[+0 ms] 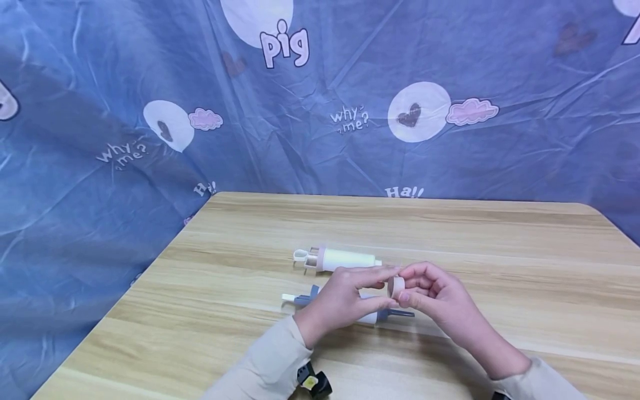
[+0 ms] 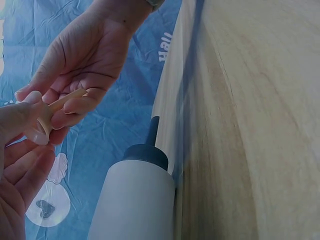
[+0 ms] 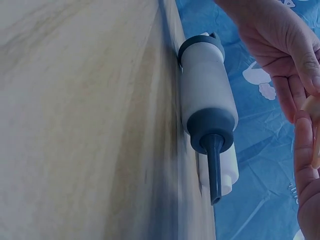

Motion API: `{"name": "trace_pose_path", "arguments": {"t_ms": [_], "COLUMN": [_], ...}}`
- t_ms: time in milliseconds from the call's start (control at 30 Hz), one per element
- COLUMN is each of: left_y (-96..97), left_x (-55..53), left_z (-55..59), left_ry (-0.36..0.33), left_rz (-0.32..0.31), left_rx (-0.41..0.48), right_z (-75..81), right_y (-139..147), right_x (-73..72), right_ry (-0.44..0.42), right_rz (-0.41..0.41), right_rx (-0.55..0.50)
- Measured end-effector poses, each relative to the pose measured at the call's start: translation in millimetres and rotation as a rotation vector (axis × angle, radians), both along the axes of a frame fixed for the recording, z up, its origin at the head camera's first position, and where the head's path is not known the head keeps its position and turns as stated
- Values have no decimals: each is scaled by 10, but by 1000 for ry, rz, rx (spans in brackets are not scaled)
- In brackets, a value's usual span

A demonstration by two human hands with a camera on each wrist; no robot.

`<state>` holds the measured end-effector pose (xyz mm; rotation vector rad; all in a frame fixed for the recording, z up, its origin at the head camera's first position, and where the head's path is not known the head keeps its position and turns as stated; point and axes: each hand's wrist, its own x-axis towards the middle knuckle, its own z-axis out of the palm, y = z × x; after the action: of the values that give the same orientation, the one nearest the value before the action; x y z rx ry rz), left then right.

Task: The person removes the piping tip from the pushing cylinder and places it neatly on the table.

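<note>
Between both hands is a small pale pink cap-like piece (image 1: 396, 286), round with a flat face; in the left wrist view the piece (image 2: 70, 99) shows a thin stem or edge sticking out. My left hand (image 1: 334, 303) pinches its left side between thumb and fingers. From the other side my right hand (image 1: 442, 293) pinches it with thumb and fingertips. Beneath the left hand, partly hidden by it, lies a large syringe-shaped tool (image 1: 369, 318) with a white barrel, dark blue ends and a slim blue nozzle (image 3: 214, 167).
Farther back on the wooden table (image 1: 500, 250) lies a second syringe-shaped tool (image 1: 347, 259), cream-white with a pink collar and a white ring handle. A blue printed cloth (image 1: 320, 150) hangs behind the table and along its left side.
</note>
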<state>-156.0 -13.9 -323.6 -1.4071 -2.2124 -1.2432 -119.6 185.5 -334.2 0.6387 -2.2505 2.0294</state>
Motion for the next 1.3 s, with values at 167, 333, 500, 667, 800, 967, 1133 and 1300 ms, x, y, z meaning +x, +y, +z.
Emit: {"name": "trace_pose_path", "arguments": {"t_ms": [167, 333, 500, 667, 800, 967, 1133, 1300], "left_y": [-15, -41, -73, -97, -113, -121, -116, -104], "left_x": [-5, -17, -27, -41, -43, -38, -34, -14], "left_z": [4, 11, 25, 34, 33, 28, 29, 22], "left_ry": [9, -23, -59, -51, -67, -84, -74, -91], "left_rz": [1, 24, 38, 51, 57, 61, 57, 38], "left_rx": [32, 55, 75, 78, 83, 81, 84, 87], "right_z": [0, -9, -23, -27, -16, 1, 15, 17], "right_y": [7, 37, 77, 120, 148, 171, 177, 156], "right_x": [-3, -5, -4, -10, -20, -19, -22, -23], "right_ry": [3, 3, -11, 2, 25, 40, 40, 40], "right_rz": [14, 15, 4, 5, -22, -62, -62, -22], "right_rx": [4, 4, 33, 52, 76, 82, 35, -42]}}
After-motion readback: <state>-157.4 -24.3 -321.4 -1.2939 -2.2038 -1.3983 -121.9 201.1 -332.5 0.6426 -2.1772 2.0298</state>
